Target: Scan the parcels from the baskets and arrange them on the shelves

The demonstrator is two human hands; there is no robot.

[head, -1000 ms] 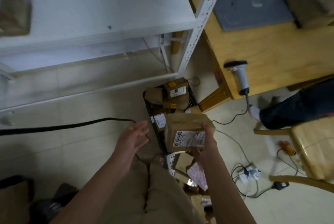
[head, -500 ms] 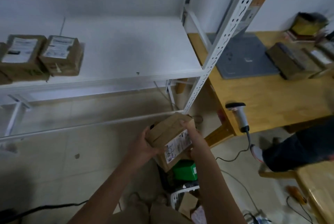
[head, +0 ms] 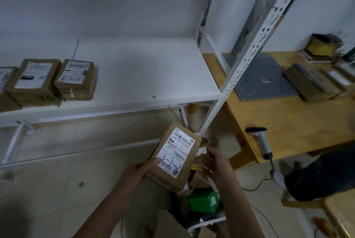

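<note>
a wooden table (head: 288, 120) stands at right, bearing a flat grey mat (head: 263, 78), a long dark box (head: 304, 84) beside it and a yellow box (head: 324, 47) near the wall (head: 317, 7). a leg in dark trousers (head: 324, 176) with a pale shoe (head: 279, 179) rests on the tiled floor (head: 57, 180), near a wooden chair (head: 340, 212).

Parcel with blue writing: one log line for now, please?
parcel: label up, not on shelf | left hand: grips parcel, thumb on label | right hand: beside parcel, grip unclear | scanner: on table
</note>
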